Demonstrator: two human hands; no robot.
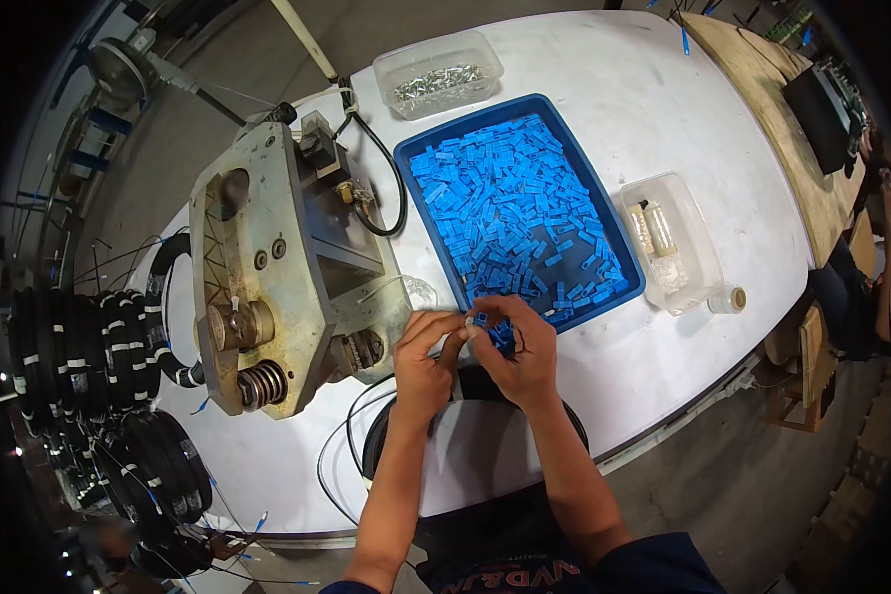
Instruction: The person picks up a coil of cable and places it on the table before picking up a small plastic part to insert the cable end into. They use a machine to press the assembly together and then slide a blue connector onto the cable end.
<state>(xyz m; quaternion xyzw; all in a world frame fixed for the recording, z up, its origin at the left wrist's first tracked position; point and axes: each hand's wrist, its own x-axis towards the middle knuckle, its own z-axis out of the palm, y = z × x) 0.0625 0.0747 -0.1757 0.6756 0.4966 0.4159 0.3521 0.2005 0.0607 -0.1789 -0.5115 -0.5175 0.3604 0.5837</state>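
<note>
My left hand [427,364] and my right hand [521,358] meet at the near edge of a blue tray [624,243] full of small blue plastic pieces [510,198]. Between my fingertips is a small blue piece [481,319]. The thumb and fingers of both hands are pinched together around it, and the fingers hide most of it. A coil of black cable [376,436] lies on the table just under my wrists.
A metal press [277,247] stands to the left. Beyond the tray is a clear bin of metal parts [438,84]; right of it, another clear bin [671,243] and a small round container [728,300]. Black cable coils [89,346] hang far left. Another person [856,297] is far right.
</note>
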